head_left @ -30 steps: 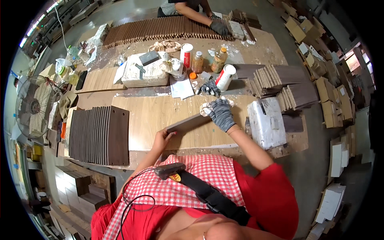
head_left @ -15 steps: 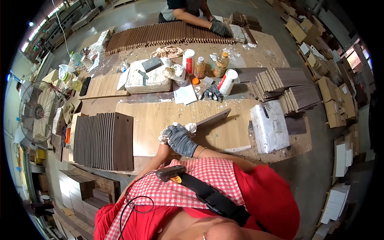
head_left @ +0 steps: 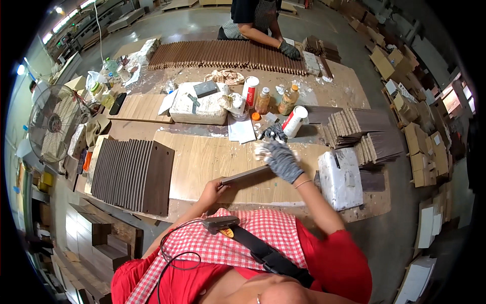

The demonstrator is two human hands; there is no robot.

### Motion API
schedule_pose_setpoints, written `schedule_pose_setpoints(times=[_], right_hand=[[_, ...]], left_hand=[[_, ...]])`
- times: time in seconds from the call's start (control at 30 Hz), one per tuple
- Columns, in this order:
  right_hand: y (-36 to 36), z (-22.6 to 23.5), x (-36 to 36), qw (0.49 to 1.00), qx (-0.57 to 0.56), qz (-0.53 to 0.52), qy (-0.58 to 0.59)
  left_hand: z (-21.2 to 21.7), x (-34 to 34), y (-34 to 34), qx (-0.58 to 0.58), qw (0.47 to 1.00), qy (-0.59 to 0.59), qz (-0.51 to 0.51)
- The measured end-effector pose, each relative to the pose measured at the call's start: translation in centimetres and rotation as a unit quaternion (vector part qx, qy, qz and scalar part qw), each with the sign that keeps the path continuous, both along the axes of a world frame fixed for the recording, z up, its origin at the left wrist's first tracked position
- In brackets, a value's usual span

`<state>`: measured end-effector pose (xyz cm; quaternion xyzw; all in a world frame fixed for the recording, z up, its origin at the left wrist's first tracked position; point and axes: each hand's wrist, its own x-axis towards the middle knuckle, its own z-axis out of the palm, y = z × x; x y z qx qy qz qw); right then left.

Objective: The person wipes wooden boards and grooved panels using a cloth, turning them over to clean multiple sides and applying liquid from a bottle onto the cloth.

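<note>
My bare left hand (head_left: 213, 192) is closed round the near left end of a narrow dark brown wooden panel (head_left: 245, 175), which stands tilted above a light wood-grain board (head_left: 195, 159). At the panel's far right end is my right hand (head_left: 284, 163), in a grey knit glove. Its fingers are wrapped round a crumpled white rag (head_left: 261, 152), slightly blurred. Just beyond the rag lies a dark glove (head_left: 273, 131). A row of dark brown panels (head_left: 129, 175) stands on edge to the left of my left hand.
A white wrapped block (head_left: 340, 177) stands right of my right hand. Canisters (head_left: 294, 121), bottles (head_left: 289, 99) and a white bundle (head_left: 198, 109) stand beyond. Dark panels (head_left: 364, 124) are piled at right. A co-worker's gloved hand (head_left: 290, 50) touches a long row of brown strips (head_left: 228, 54).
My right hand has moved right with the rag, from beside my left hand to the panel's far end. My left hand now shows clearly, and the panel sits lower and flatter in view.
</note>
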<state>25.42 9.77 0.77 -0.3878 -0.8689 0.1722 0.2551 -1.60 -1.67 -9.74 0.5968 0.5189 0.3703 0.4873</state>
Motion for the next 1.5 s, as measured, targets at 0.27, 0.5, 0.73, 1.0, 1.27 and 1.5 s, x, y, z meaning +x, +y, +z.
schedule_pose_setpoints(times=[0.27,0.5,0.73,1.0,1.27,1.5], right_hand=[[2.0,-2.6,2.1,0.955,-0.055,0.048,-0.287],[-2.5,-6.2,-4.7,0.973,0.081,0.094,-0.196],[-6.8,-5.7,-13.8,0.988,0.026,0.123,-0.086],[-6.9,-5.5,-15.3,0.988,-0.067,0.137,-0.040],[-4.2,-2.9,-14.4,0.946,-0.105,0.125,0.281],[-6.9,-4.5,-11.6,0.999,0.024,0.017,-0.029]], left_hand=[[-0.8,0.7,-0.2,-0.091,0.985,-0.137,0.060],[-1.5,1.0,0.6,-0.092,0.987,-0.121,0.047],[0.6,0.5,0.2,-0.113,0.986,-0.099,0.072],[-4.2,0.5,1.3,0.123,0.985,0.084,0.084],[-6.7,-2.1,0.5,0.084,0.992,0.084,0.045],[-2.2,0.1,0.4,0.067,0.994,0.060,0.064]])
